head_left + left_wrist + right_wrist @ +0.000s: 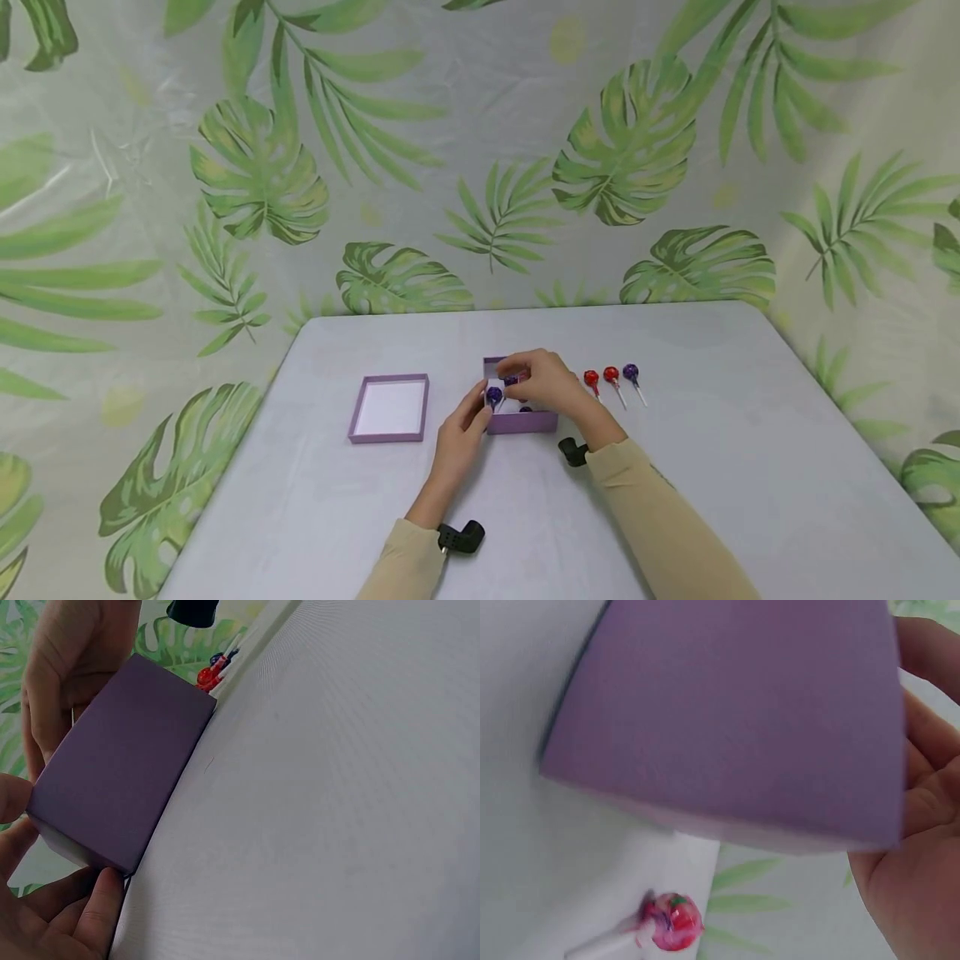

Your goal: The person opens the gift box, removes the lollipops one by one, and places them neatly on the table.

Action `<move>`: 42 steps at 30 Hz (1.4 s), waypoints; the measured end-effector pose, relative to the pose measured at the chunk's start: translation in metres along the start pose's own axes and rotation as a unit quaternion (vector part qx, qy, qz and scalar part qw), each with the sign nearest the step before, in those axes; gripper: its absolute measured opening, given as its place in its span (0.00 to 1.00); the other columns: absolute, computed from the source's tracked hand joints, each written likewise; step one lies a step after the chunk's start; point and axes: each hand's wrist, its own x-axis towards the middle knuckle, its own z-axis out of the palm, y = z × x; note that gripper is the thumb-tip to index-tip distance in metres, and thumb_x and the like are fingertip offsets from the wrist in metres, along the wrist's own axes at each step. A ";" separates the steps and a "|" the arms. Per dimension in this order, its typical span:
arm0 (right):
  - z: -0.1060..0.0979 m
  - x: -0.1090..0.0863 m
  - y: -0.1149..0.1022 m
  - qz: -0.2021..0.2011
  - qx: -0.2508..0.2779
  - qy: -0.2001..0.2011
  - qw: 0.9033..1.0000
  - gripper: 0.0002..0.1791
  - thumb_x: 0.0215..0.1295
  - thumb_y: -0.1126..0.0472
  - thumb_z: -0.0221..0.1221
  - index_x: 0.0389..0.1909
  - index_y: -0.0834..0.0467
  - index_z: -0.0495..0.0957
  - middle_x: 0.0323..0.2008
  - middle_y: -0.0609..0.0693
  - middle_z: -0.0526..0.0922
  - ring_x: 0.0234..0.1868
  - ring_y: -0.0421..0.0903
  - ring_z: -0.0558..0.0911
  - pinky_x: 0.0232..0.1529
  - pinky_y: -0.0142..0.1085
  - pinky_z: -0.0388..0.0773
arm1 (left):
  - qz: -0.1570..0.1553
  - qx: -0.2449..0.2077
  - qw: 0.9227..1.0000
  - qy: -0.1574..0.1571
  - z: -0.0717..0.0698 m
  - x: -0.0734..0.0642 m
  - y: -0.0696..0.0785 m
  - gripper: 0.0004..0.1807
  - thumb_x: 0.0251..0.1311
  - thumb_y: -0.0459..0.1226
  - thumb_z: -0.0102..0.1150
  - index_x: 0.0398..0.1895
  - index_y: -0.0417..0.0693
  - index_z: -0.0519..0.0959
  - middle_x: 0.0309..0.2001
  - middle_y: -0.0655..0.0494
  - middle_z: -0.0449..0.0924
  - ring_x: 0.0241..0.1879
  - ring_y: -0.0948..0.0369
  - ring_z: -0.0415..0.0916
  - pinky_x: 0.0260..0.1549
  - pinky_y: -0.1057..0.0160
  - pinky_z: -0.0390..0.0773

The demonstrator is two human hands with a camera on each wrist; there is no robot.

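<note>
A purple box [522, 423] stands uncovered with several lollipops inside. My left hand [459, 442] holds its left side near the front corner; in the left wrist view the thumb lies at the upper edge and the fingers are against the side wall. Over the box, my right hand [551, 383] pinches a purple lollipop [512, 381], partly hidden by the fingers. Another purple lollipop [493, 396] is at the box's left edge, close to my left fingertips. The right hand covers much of the box's inside.
Left of the box lies its shallow purple lid [426, 408], white inside facing up. To the right is a row of lollipops, with a red lollipop [611, 373] and a purple lollipop [631, 371] at its end. A white cloth [712, 467] covers the table.
</note>
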 end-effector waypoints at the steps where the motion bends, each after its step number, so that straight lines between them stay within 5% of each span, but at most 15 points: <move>1: 0.002 0.002 0.000 0.001 -0.006 -0.005 1.000 0.22 0.59 0.65 0.69 0.56 0.56 0.83 0.49 0.53 0.87 0.29 0.44 0.84 0.30 0.38 0.83 | -0.001 0.000 1.000 0.001 0.000 0.000 0.000 0.26 0.76 0.37 0.51 0.75 0.48 0.67 0.67 0.36 0.70 0.66 0.46 0.70 0.60 0.53 0.76; 8: 0.011 0.008 0.000 0.013 -0.034 -0.028 0.999 0.24 0.58 0.68 0.70 0.57 0.59 0.82 0.48 0.55 0.87 0.33 0.43 0.86 0.32 0.35 0.84 | -0.006 0.005 1.000 0.007 0.003 0.000 -0.003 0.26 0.75 0.36 0.52 0.74 0.47 0.68 0.66 0.37 0.72 0.65 0.47 0.72 0.59 0.56 0.76; 15: 0.014 0.013 -0.002 0.005 -0.101 -0.037 0.994 0.23 0.56 0.69 0.71 0.55 0.60 0.84 0.43 0.54 0.88 0.38 0.42 0.84 0.38 0.37 0.83 | -0.004 0.007 1.000 0.016 0.009 0.011 -0.036 0.26 0.75 0.40 0.53 0.75 0.55 0.68 0.67 0.41 0.72 0.66 0.49 0.71 0.60 0.53 0.76; 20: 0.014 0.014 -0.003 -0.001 -0.124 -0.043 0.991 0.23 0.55 0.70 0.71 0.54 0.59 0.84 0.41 0.51 0.88 0.39 0.43 0.84 0.41 0.39 0.83 | -0.002 0.007 1.000 0.018 0.009 0.012 -0.040 0.25 0.75 0.45 0.54 0.74 0.63 0.69 0.67 0.48 0.73 0.65 0.54 0.72 0.59 0.56 0.77; 27: 0.013 0.013 -0.003 0.002 -0.095 -0.033 0.995 0.22 0.56 0.70 0.71 0.54 0.58 0.85 0.43 0.50 0.88 0.44 0.47 0.85 0.44 0.41 0.83 | -0.004 -0.001 1.000 0.016 0.007 0.012 -0.040 0.25 0.75 0.46 0.54 0.74 0.64 0.69 0.67 0.49 0.73 0.65 0.55 0.72 0.58 0.59 0.77; 42: 0.014 0.012 -0.003 0.015 -0.038 -0.021 0.999 0.15 0.54 0.70 0.73 0.42 0.54 0.88 0.37 0.44 0.87 0.39 0.42 0.84 0.41 0.38 0.84 | -0.001 -0.002 1.000 0.019 0.005 0.011 -0.041 0.25 0.75 0.44 0.54 0.73 0.65 0.70 0.67 0.50 0.73 0.65 0.56 0.72 0.58 0.60 0.77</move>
